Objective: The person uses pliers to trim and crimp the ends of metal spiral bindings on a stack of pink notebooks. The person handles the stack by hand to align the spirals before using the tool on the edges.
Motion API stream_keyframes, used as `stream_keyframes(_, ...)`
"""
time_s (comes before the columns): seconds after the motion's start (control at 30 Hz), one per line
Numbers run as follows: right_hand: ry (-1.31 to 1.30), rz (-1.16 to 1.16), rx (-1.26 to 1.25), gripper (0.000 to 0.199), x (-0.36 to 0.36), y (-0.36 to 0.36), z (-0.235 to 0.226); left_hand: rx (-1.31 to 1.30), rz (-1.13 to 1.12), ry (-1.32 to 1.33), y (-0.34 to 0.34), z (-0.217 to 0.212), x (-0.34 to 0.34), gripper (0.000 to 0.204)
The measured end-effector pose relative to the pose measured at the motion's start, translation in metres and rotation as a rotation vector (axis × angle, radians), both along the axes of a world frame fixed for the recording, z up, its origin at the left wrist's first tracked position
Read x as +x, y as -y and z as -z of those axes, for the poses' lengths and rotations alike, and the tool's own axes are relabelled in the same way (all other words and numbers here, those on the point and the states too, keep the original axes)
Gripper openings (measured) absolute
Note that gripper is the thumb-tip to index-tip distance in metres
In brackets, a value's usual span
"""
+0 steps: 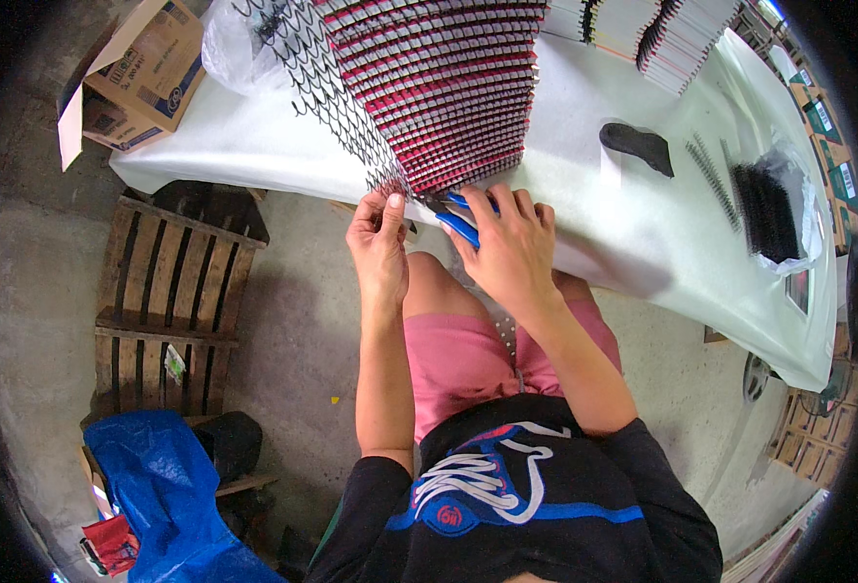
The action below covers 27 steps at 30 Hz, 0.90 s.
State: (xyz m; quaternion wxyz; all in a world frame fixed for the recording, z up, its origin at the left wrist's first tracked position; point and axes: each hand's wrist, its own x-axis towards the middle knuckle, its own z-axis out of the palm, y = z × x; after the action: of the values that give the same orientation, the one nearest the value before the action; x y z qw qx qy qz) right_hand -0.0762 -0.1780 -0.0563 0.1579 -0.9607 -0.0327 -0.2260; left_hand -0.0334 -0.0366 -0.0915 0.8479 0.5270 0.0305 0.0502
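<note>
A row of spiral-bound notebooks (429, 107) with red and white edges and black coils fans across the table toward me. At its near left corner my left hand (378, 238) is closed, thumb and fingers pinching at the loose coil ends (351, 136) that stick out there. My right hand (512, 238) is wrapped round blue-handled pliers (460, 227). Their jaws point left at the near corner of the row, close beside my left fingertips. Whether the jaws touch a coil is too small to tell.
A white-covered table (584, 214) carries more bound notebooks (677, 49), a black sole-shaped piece (638, 146), loose coils (711, 180) and a bag of black coils (769, 209). To the left are a cardboard box (147, 83), a wooden pallet (171, 272) and a blue tarp (157, 486).
</note>
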Motion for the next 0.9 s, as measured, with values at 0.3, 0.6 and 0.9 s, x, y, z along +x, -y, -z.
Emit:
stream_keyframes(0.3,-0.296,-0.052,0.174,0.035,0.001,0.016,0.005,0.087,-0.039,0.049,-0.001,0.007,0.0,0.019)
stream_keyframes(0.6,0.125,-0.04,0.042,0.044,0.004,0.006,-0.001,0.151,-0.07,0.058,0.001,0.005,-0.005,0.018)
stream_keyframes(0.9,0.134,-0.025,-0.03,0.045,0.004,0.005,-0.005,0.102,-0.062,0.083,0.002,0.003,-0.006,0.018)
